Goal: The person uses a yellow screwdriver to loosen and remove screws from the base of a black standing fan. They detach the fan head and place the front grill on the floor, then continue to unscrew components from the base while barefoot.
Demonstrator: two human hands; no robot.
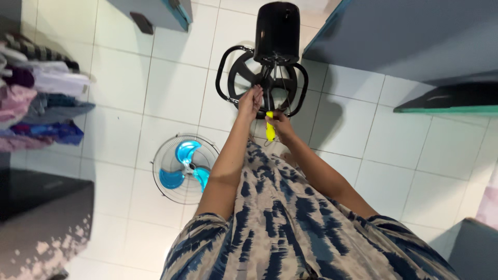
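A black fan motor housing [277, 30] with its round black stand base [237, 77] stands on the white tiled floor in front of me. My left hand [251, 99] reaches down onto the black frame near the thin wires below the motor; its fingers are curled on a part there. My right hand [280, 124] grips a yellow-handled tool [270, 130], its tip pointed at the same spot. My blue and beige patterned garment [290, 228] fills the bottom of the view.
A wire fan guard with blue blades [184, 167] lies flat on the floor to the left. Folded clothes [36, 93] are stacked at far left above a dark cabinet [41, 223]. A grey table with teal edge [410, 36] stands at right.
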